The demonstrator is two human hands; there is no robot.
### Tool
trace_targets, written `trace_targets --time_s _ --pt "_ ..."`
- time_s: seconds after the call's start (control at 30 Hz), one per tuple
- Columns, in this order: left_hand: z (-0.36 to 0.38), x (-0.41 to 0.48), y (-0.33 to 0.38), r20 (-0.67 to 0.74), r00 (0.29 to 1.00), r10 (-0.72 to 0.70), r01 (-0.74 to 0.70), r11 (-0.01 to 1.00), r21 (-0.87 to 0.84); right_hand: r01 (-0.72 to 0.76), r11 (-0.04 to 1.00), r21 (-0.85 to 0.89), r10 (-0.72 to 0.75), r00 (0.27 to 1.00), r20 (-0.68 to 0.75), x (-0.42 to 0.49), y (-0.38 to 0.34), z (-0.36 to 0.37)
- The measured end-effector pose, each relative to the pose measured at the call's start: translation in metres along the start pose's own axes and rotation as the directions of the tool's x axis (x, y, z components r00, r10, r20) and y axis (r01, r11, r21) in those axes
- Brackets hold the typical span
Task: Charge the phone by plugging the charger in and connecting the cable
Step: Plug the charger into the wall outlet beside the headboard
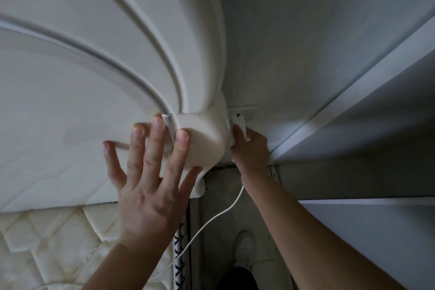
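My left hand (150, 172) is spread wide, fingers splayed flat against the cream headboard (94, 54), thumb hooked around its rounded corner post. Just right of that post, my right hand (249, 148) is closed around the white charger (240, 125), holding it against the wall socket plate (242, 110) behind the post; I cannot tell whether the prongs are seated. The white cable (211, 219) trails down from under my right hand, passing between my forearms. Below my left hand lies a quilted mattress (47, 242). A white shelf (353, 101) runs right of my right hand.
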State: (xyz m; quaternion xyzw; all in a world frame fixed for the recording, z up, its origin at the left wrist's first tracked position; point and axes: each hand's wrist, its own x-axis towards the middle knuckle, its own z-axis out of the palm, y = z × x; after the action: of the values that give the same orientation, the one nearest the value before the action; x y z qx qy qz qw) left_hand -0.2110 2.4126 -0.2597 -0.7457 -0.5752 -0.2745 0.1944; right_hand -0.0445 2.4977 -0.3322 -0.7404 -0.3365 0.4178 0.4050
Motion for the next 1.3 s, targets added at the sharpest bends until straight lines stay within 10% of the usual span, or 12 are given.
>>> trace_targets --time_s 0.27,0.47,0.77,1.3 --pt "-0.001 -0.006 -0.002 0.016 1.000 -0.005 0.005 1.000 0.015 -0.094 0.992 0.084 0.087 0.993 0.075 -0.006 0.003 -0.004" --pt "0.001 -0.002 -0.003 -0.004 1.000 0.014 -0.014 1.000 0.026 0.145 0.981 -0.127 -0.140 0.989 0.048 -0.015 0.003 -0.008" --pt "-0.011 -0.006 0.000 0.117 0.993 0.004 -0.006 1.000 0.018 0.061 0.943 -0.326 0.004 0.981 0.195 -0.005 -0.002 -0.014" --pt "-0.125 0.045 0.029 0.539 0.826 -0.163 0.213 0.977 -0.031 0.609 0.398 -0.686 -0.398 0.789 0.468 -0.093 -0.132 -0.118"
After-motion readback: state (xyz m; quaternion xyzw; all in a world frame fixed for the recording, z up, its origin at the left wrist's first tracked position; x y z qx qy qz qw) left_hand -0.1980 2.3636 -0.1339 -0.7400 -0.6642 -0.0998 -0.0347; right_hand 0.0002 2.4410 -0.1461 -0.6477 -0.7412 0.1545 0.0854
